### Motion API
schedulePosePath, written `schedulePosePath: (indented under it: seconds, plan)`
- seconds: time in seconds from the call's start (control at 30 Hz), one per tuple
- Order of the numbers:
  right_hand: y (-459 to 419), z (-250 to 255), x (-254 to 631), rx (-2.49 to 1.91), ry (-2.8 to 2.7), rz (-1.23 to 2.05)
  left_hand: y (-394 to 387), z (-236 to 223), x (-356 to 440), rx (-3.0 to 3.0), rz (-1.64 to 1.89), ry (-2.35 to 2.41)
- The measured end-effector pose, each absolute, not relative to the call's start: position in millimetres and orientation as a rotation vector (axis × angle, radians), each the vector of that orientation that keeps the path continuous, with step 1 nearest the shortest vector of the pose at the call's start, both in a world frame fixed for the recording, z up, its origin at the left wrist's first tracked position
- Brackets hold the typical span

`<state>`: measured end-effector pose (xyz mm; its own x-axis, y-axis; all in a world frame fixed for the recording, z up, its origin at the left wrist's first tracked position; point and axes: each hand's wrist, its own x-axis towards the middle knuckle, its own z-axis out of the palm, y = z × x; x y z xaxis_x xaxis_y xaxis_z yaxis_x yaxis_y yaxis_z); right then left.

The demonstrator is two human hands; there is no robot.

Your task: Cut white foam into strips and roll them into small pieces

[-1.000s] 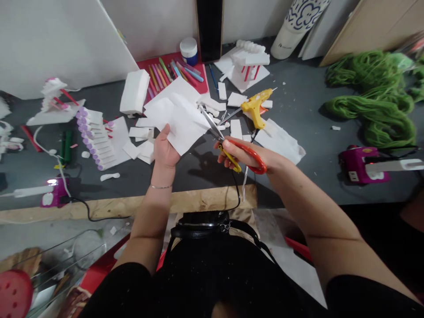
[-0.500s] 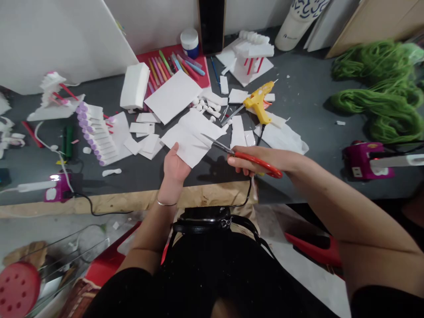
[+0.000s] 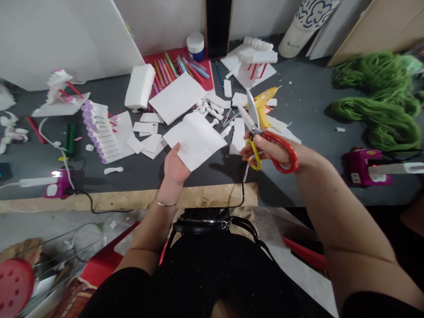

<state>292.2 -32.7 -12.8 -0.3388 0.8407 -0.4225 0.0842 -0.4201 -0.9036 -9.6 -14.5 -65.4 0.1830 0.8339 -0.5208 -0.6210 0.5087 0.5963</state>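
Observation:
My left hand (image 3: 178,165) pinches the near edge of a white sheet (image 3: 197,139), thumb on top and fingers beneath. The sheet is held above the dark table. My right hand (image 3: 265,150) grips scissors (image 3: 255,128) with red and yellow handles, their blades parted and pointing up and away. The blades are apart from the sheet, to its right. Behind them lies a yellow glue gun (image 3: 263,108), partly covered by the scissors. Small white rolled pieces (image 3: 210,110) and a larger white sheet (image 3: 178,98) lie just beyond the held sheet.
Left stands a stepped white model (image 3: 102,132) with purple-tipped edges. Coloured pens (image 3: 168,70) lie on a red sheet, near a lidded jar (image 3: 195,46). Another model (image 3: 256,62) with red posts sits behind. Green yarn (image 3: 374,101) and a purple power adapter (image 3: 367,168) are at right.
My right hand has drawn the scissors away from the sheet to the right, turning them upward, and the blades have opened. The left hand still holds the sheet in nearly the same place.

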Motion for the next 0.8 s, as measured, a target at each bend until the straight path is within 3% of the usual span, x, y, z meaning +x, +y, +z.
schedulePosePath:
  seconds: [0.23, 0.5, 0.8]
  plan:
    - [-14.3, -30.7, 257.9, -1.361, -1.031, 1.663, -22.9, -51.8, -9.9, 0.266, 0.952, 0.889]
    - [-8.3, -36.7, 243.0, -1.239, -1.043, 1.771, -27.6, -51.4, -9.7, 0.289, 0.898, 0.859]
    - [-0.9, -33.3, 240.0, -1.285, -1.342, 1.4, -21.2, -46.2, 12.3, 0.264, 0.997, 0.935]
